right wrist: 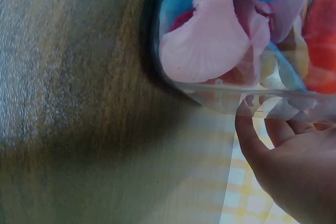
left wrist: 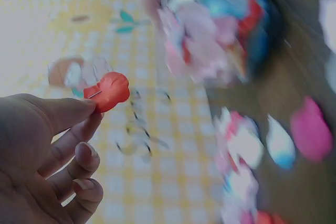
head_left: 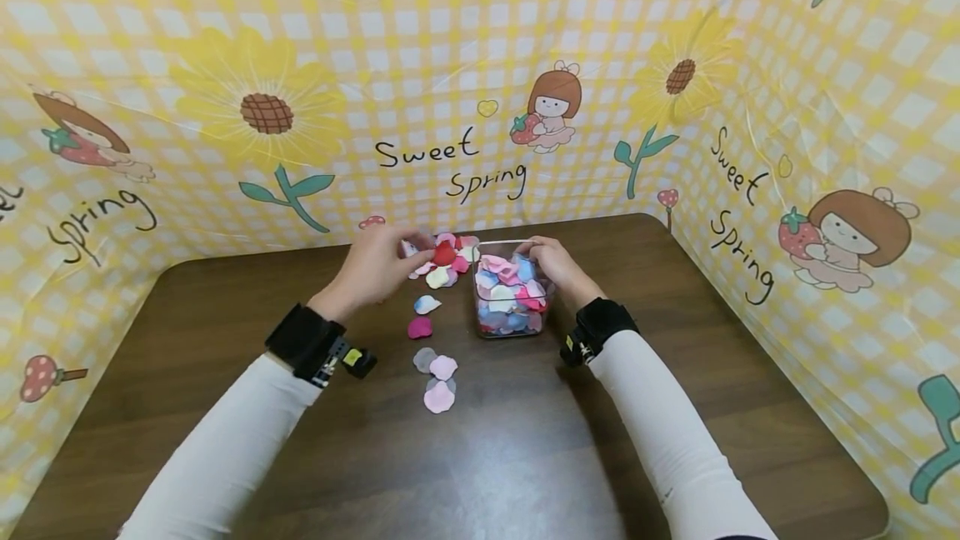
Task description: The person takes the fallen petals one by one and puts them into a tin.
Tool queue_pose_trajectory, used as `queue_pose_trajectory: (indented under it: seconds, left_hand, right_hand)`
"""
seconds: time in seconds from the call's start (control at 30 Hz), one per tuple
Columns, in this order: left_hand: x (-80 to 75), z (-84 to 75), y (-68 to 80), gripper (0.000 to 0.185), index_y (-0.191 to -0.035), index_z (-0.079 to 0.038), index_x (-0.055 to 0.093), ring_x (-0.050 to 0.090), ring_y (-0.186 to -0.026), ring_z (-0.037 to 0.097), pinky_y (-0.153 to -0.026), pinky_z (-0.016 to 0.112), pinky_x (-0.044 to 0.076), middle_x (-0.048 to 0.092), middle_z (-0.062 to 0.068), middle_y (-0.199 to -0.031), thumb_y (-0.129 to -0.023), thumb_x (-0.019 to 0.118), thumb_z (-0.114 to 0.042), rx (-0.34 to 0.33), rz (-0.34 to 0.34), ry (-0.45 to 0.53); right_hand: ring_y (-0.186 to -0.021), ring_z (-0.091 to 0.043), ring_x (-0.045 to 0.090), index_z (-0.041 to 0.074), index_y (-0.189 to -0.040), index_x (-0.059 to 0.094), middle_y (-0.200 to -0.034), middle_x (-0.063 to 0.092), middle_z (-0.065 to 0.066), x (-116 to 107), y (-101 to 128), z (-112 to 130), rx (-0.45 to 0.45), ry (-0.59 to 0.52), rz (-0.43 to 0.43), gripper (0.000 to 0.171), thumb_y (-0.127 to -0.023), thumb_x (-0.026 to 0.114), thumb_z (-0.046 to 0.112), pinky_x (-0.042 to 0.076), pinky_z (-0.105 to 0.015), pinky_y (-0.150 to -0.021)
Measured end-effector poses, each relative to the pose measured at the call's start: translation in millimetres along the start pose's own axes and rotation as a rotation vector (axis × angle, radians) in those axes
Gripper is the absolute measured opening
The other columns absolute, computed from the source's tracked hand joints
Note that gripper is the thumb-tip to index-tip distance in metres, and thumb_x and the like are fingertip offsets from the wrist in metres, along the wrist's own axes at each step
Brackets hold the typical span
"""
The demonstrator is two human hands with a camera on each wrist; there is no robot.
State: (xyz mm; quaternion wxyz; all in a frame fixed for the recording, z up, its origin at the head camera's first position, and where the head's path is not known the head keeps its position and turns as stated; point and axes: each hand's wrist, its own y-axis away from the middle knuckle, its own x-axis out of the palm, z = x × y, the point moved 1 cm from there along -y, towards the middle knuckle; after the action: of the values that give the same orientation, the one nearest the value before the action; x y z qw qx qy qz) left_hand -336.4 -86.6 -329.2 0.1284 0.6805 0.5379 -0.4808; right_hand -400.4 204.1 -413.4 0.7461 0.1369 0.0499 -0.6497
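My left hand (head_left: 378,263) pinches a red petal (left wrist: 111,92) between thumb and forefinger, the other fingers curled loosely beneath. In the head view this hand is left of the clear box, over a cluster of mixed artificial petals (head_left: 438,277). The clear box (head_left: 510,335) is filled with pink, blue, white and red petals (head_left: 502,271). At its back right edge, my right hand (head_left: 558,267) holds the box, fingers bent against the wall. The right wrist view shows the thumb touching near the rim; some fingertips are partly hidden behind the clear plastic.
On the brown table (head_left: 337,457), a blue-and-white petal (head_left: 427,304), a magenta petal (head_left: 420,327) and several pale petals (head_left: 439,396) lie in a line toward the front. A yellow checked cloth (head_left: 420,65) rises behind the table and along its sides.
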Motion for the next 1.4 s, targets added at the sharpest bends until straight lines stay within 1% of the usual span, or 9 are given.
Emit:
queue_pose_trajectory:
  seconds: [0.2,0.4,0.6,0.77,0.9,1.0,1.07,1.23,1.4]
  left_hand:
    - [34.8,-30.1,-35.6,0.01,-0.102,-0.014,0.077,0.06,-0.071,0.017,-0.064,0.034,0.046,0.074,0.002,-0.097,-0.097,0.073,-0.021,0.071,0.033,0.031]
    - [63.8,-33.3,-54.7,0.014,-0.109,-0.011,0.076,0.066,-0.087,0.021,-0.076,0.038,0.05,0.075,0.005,-0.102,-0.098,0.07,-0.018,0.08,0.079,0.019]
    - [42.5,-6.5,-37.5,0.025,-0.121,-0.01,0.072,0.066,-0.102,0.026,-0.081,0.043,0.051,0.072,0.007,-0.114,-0.1,0.068,-0.023,-0.003,0.069,-0.017]
    - [26.2,26.1,-15.3,0.023,-0.114,-0.008,0.074,0.065,-0.11,0.03,-0.085,0.049,0.051,0.072,0.009,-0.114,-0.097,0.071,-0.023,-0.075,0.101,-0.073]
    - [34.4,50.0,4.9,0.024,-0.112,-0.005,0.075,0.066,-0.109,0.032,-0.09,0.052,0.051,0.073,0.011,-0.112,-0.093,0.075,-0.02,-0.129,0.221,-0.113]
    - [51.9,62.6,13.3,0.029,-0.118,-0.006,0.073,0.065,-0.111,0.031,-0.094,0.052,0.05,0.073,0.012,-0.115,-0.092,0.077,-0.02,-0.164,0.328,-0.129]
    - [62.7,68.5,17.3,0.031,-0.118,-0.008,0.074,0.064,-0.108,0.029,-0.093,0.053,0.05,0.072,0.011,-0.115,-0.091,0.077,-0.022,-0.189,0.361,-0.164]
    - [78.2,72.6,20.3,0.018,-0.106,-0.014,0.079,0.062,-0.097,0.027,-0.082,0.052,0.051,0.072,0.006,-0.103,-0.09,0.079,-0.023,-0.157,0.308,-0.274]
    - [72.8,66.5,16.2,0.012,-0.103,-0.014,0.08,0.065,-0.097,0.027,-0.08,0.051,0.052,0.074,0.004,-0.099,-0.093,0.075,-0.019,-0.091,0.228,-0.299]
  right_hand:
    - [-0.08,-0.016,0.049,-0.004,-0.121,0.063,-0.106,0.058,-0.009,-2,-2,-2,-0.031,-0.005,0.01,0.039,-0.092,0.037,0.002,0.04,-0.031,-0.074]
    - [-0.086,-0.016,0.053,-0.003,-0.121,0.064,-0.111,0.061,-0.011,-3,-5,-2,-0.019,-0.011,0.015,0.038,-0.094,0.038,0.003,0.043,-0.03,-0.076]
    - [-0.09,-0.019,0.053,-0.003,-0.122,0.063,-0.123,0.06,-0.016,-1,-3,1,-0.011,-0.016,0.016,0.039,-0.093,0.037,0.001,0.042,-0.031,-0.077]
    - [-0.088,-0.019,0.051,-0.004,-0.125,0.062,-0.126,0.059,-0.017,-3,-2,3,-0.012,-0.001,0.007,0.042,-0.091,0.037,0.0,0.041,-0.031,-0.076]
    - [-0.087,-0.019,0.049,-0.004,-0.126,0.062,-0.124,0.059,-0.017,0,-1,2,-0.014,0.004,0.006,0.043,-0.091,0.038,0.0,0.04,-0.031,-0.075]
    - [-0.091,-0.02,0.051,-0.004,-0.125,0.062,-0.127,0.059,-0.017,1,-2,-1,-0.012,0.004,0.008,0.042,-0.092,0.038,0.001,0.041,-0.031,-0.077]
    - [-0.094,-0.02,0.052,-0.004,-0.124,0.063,-0.128,0.06,-0.017,2,-2,-2,-0.007,0.005,0.017,0.041,-0.093,0.038,0.002,0.041,-0.031,-0.079]
    - [-0.09,-0.02,0.052,-0.001,-0.123,0.063,-0.123,0.06,-0.015,3,-2,-3,0.008,0.001,0.013,0.039,-0.093,0.038,0.002,0.041,-0.032,-0.077]
    - [-0.089,-0.019,0.051,-0.004,-0.123,0.063,-0.123,0.06,-0.017,0,-2,0,-0.015,-0.002,-0.002,0.039,-0.092,0.038,0.001,0.04,-0.03,-0.075]
